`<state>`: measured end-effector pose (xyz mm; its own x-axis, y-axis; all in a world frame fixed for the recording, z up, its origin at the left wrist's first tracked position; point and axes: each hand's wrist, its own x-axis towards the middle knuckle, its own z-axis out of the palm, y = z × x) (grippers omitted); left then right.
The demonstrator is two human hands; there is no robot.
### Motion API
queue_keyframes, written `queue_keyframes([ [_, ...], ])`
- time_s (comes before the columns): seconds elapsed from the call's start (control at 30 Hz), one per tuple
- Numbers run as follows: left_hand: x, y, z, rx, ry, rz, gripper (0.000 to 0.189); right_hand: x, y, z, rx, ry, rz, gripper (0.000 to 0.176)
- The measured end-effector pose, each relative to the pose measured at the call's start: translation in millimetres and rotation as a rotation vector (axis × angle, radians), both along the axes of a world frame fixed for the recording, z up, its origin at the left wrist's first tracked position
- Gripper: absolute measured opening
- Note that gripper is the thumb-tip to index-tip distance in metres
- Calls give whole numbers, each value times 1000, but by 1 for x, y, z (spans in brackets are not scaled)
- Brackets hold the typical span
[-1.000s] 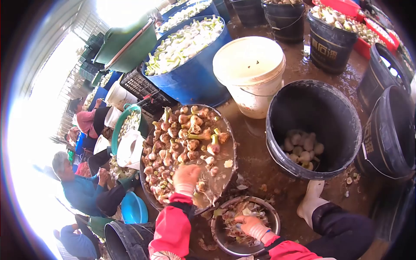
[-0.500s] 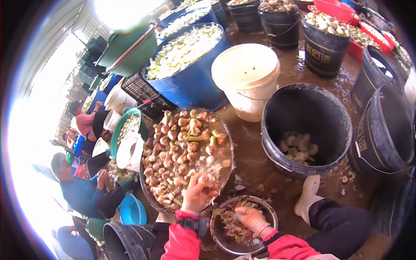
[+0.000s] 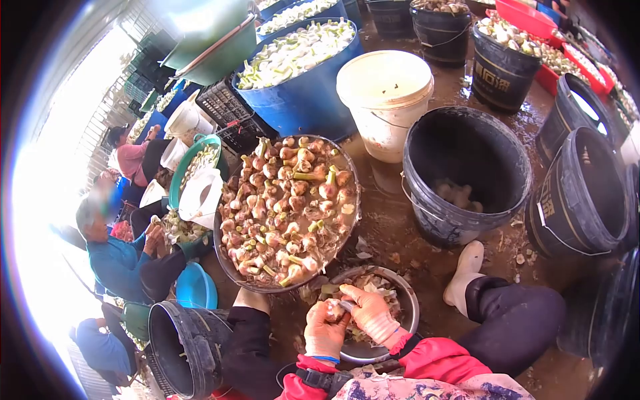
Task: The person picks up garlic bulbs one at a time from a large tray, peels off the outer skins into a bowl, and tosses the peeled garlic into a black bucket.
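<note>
My left hand [image 3: 325,333] is closed around a garlic bulb [image 3: 335,310] above the near rim of a metal bowl [image 3: 415,310]. In my right hand [image 3: 375,315] is a small knife [image 3: 347,306], its short grey blade against the bulb and most of its handle hidden by the fingers. Loose peelings [image 3: 373,283] lie in the bowl under both hands. Just beyond them stands a wide round tub [image 3: 251,285] heaped with unpeeled garlic bulbs [image 3: 280,207], some with green stem stubs.
A black bucket [image 3: 427,210] with some pale bulbs at its bottom stands ahead right, beside a white bucket [image 3: 383,130]. Tipped black buckets [image 3: 573,207] are at right. A blue tub [image 3: 300,100] of cut stems lies beyond. A seated co-worker [image 3: 120,260] is at left.
My left hand has come back from the garlic tub to the bowl with a bulb. My right hand has risen from the peelings, bringing the knife to the bulb. The view has shifted slightly.
</note>
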<state>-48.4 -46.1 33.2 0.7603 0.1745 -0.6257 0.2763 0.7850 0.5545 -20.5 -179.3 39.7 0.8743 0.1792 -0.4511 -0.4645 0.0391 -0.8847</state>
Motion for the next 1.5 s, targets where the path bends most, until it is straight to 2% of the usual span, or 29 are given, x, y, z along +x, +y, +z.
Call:
queue_keyframes([
  [0.07, -3, -10, 6, 83, -42, 34, 14, -5, 8, -20, -27, -197, -56, 41],
  [0.1, -2, -15, 10, 132, -66, 52, 14, -6, 8, -16, -27, -196, -58, 41],
  [0.17, -4, -16, -3, 182, -156, 64, 14, -5, 10, -7, -290, -338, -6, 41],
  [0.2, -4, -20, -3, 182, -155, 60, 14, -5, 9, -7, -289, -336, -10, 41],
  [0.27, -3, -27, -2, 226, -126, 42, 14, -3, 8, -6, -526, -371, 60, 33],
  [0.3, -3, -25, -1, 233, -143, -16, 15, -3, 7, -14, -527, -371, 56, 33],
  [0.33, -1, -22, 2, 233, -143, -17, 15, -2, 7, -24, -377, -388, -37, 33],
  [0.37, 1, -18, 8, 88, -145, -53, 16, -3, 7, -35, -226, -403, -126, 33],
  [0.4, 2, -10, 13, -54, -145, -85, 18, -1, 3, -32, -222, -401, -122, 33],
  [0.47, 7, 20, 1, -153, -107, -295, 30, 10, -10, -16, 130, -184, -61, 34],
  [0.53, 17, 20, 24, -109, 3, -455, 33, 11, -13, -8, 149, -172, -13, 36],
  [0.57, 18, 26, 21, -108, 7, -450, 33, 10, -14, -2, 199, -170, 57, 36],
  [0.63, 22, 34, 13, 123, 113, -704, 38, 6, -8, -8, 305, -152, 133, 35],
  [0.67, 19, 36, 11, 121, 115, -700, 38, 6, -8, -11, 306, -149, 137, 35],
  [0.73, 16, 32, 16, 122, -45, -743, 44, 10, -14, -12, 318, -158, 39, 34],
  [0.77, 15, 31, 21, 57, -121, -715, 55, 12, -17, -17, 493, -20, -101, 35],
  [0.8, 12, 29, 26, 55, -120, -715, 55, 15, -24, -20, 541, -22, -211, 31],
  [0.87, 6, 28, 31, -78, -220, -580, 57, 18, -38, -36, 579, 165, -419, 28],
  [0.9, 4, 33, 28, -157, -215, -532, 55, 22, -39, -67, 510, 153, -500, 26],
  [0.93, 1, 35, 26, -156, -214, -529, 55, 19, -36, -69, 510, 155, -497, 26],
  [1.0, -4, 35, 20, 1, -211, -441, 51, 12, -34, -70, 54, 35, 53, 28],
  [1.03, -5, 39, 15, -2, -209, -467, 50, 8, -24, -56, -316, -187, 195, 30],
  [1.07, -7, 39, 9, -5, -207, -464, 50, 5, -9, -50, 56, -29, 74, 33],
  [1.13, -11, 35, 2, 194, -200, -425, 51, -1, 5, -29, 285, 36, 34, 37],
  [1.17, -12, 37, -5, 252, -189, -476, 53, -2, 10, -24, 282, -22, 27, 38],
  [1.27, -10, 18, 10, 324, -156, -439, 54, -5, 17, -23, 224, -98, 6, 37],
  [1.33, -10, 21, 4, 313, -169, -438, 56, -5, 16, -22, 51, -256, 15, 35],
  [1.43, -9, 23, 4, 204, -216, -422, 60, -3, 15, -23, 47, -304, 6, 32],
  [1.5, -8, 20, 10, 282, -181, -536, 54, -2, 15, -17, 41, -302, 11, 31],
])
